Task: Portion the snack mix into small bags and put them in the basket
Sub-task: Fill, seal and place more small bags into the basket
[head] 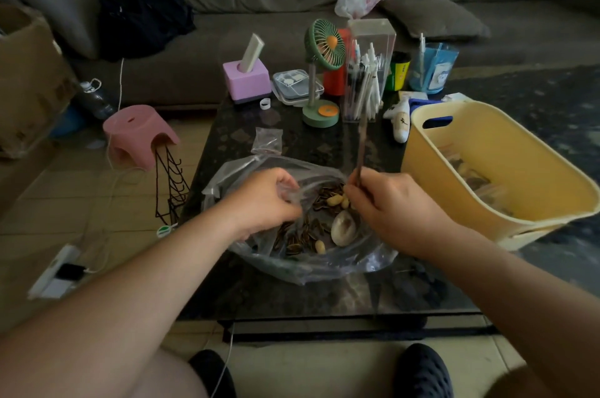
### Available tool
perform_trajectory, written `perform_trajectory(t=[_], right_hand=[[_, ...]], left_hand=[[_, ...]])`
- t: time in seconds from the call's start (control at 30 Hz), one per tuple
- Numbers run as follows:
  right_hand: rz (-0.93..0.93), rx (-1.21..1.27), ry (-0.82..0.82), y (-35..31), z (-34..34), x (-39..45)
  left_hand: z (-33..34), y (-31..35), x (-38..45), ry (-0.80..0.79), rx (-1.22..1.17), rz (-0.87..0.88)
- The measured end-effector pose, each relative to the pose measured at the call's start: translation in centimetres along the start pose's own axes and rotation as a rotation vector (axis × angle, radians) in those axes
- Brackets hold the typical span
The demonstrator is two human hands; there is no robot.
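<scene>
Head view, looking down over your forearms: your right hand (386, 203) is closed in a fist around the thin handle of a long brown spoon (349, 219), and your left hand (264, 199) is curled with its fingertips pinching a small clear plastic bag (292, 191), crumpled so that you cannot tell whether its mouth is open. Both hands sit over the large clear plastic bag (302, 263) of snack mix (306, 229), striped sunflower seeds and pale peanuts, which lies spread wide at the near middle of the dark stone table (324, 297).

What the next move turns on is the spoon's line. Its long axis runs steeply from the pale bowl, low in the mix just below and left of your right fist, up through the fist and on toward the far edge of the table. The bowl looks empty or nearly so, tilted on its side. The small bag lies to the left of the bowl and a little farther from you, close by, so a lift would likely carry the scoop leftward and up into it while your left hand steadies the opening.

Off the right edge of the table stands the yellow plastic basket (506, 151), with what look like filled bags in its bottom; your right hand is the nearer to it. A spare small clear bag (267, 140) lies flat beyond the big bag, toward the table's middle.
</scene>
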State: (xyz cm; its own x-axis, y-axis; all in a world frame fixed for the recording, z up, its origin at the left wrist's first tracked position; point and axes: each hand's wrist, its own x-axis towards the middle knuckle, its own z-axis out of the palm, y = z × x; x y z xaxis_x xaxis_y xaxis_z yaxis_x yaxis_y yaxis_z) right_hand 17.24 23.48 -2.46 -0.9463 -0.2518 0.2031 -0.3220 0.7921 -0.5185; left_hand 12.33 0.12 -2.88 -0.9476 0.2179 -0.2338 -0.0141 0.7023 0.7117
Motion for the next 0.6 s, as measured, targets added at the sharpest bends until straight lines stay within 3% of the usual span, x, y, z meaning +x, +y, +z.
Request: perform_trajectory(t=[0.2,0.4,0.6], right_hand=[[-0.180,-0.093,0.076,-0.8,1.4,0.1],[-0.162,-0.088,0.106,-0.6,2.3,0.1],[-0.109,-0.062,0.098,-1.1,2.0,0.0]], left_hand=[[0.3,-2.8,-1.9,0.041,0.198,-0.056],[1.3,-2.9,-2.3,0.093,0.278,0.019],[-0.2,-1.6,-1.3,0.167,-0.175,-0.094]])
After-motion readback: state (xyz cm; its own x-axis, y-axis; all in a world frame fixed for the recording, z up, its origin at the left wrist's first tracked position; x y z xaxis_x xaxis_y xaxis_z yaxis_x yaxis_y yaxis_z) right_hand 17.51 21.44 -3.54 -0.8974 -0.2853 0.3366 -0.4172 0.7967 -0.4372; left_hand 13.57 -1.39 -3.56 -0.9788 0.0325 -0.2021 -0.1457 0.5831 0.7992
